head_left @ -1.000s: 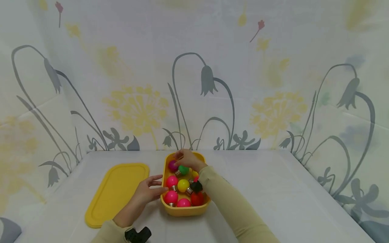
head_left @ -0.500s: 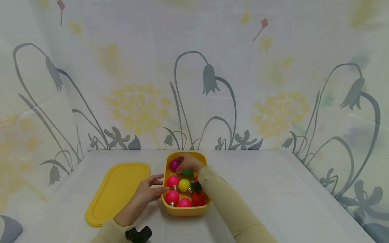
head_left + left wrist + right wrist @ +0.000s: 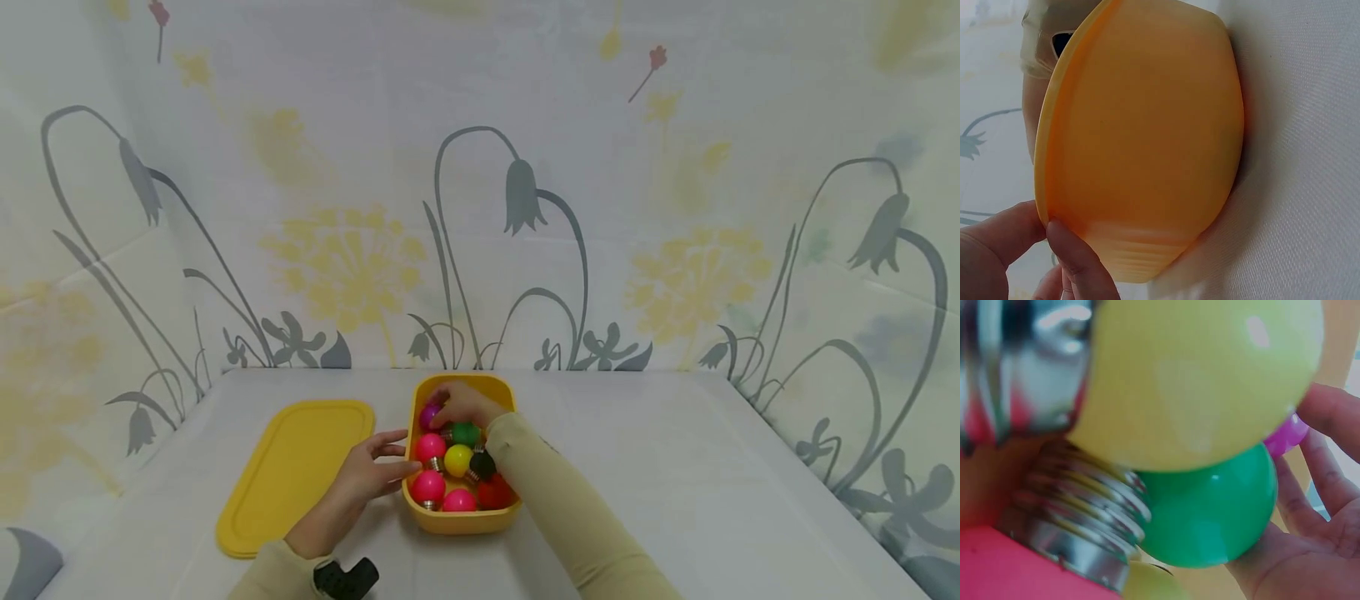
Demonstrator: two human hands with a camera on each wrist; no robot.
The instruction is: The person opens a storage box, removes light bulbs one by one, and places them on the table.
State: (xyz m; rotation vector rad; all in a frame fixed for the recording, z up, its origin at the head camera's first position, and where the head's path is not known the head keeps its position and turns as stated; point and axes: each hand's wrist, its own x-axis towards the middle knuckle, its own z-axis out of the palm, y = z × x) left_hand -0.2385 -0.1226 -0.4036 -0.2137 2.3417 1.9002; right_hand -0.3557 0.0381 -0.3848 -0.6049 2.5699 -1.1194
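A yellow plastic box (image 3: 461, 523) holds several coloured toy light bulbs with silvery screw bases. My left hand (image 3: 362, 477) grips the box's left rim, thumb and finger on either side of the edge, as the left wrist view also shows. Reaching into the far end, my right hand (image 3: 465, 403) has its fingers around a purple bulb (image 3: 429, 417), partly hidden by them. A green bulb (image 3: 466, 433) lies under that palm, near a yellow bulb (image 3: 458, 460). In the right wrist view the purple bulb (image 3: 1288, 434) shows between the fingers, behind the green one (image 3: 1210, 515).
Pink bulbs (image 3: 428, 487), a red bulb (image 3: 493, 493) and a black bulb (image 3: 482, 463) fill the near part of the box. A flat yellow lid (image 3: 288, 483) lies left of it on the white table (image 3: 660, 475). A flowered cloth (image 3: 480, 208) hangs behind.
My right fingers have dipped deeper into the box and closed in around the purple bulb, which has shifted slightly nearer. The green bulb has turned and moved nearer. My left hand stays at the rim.
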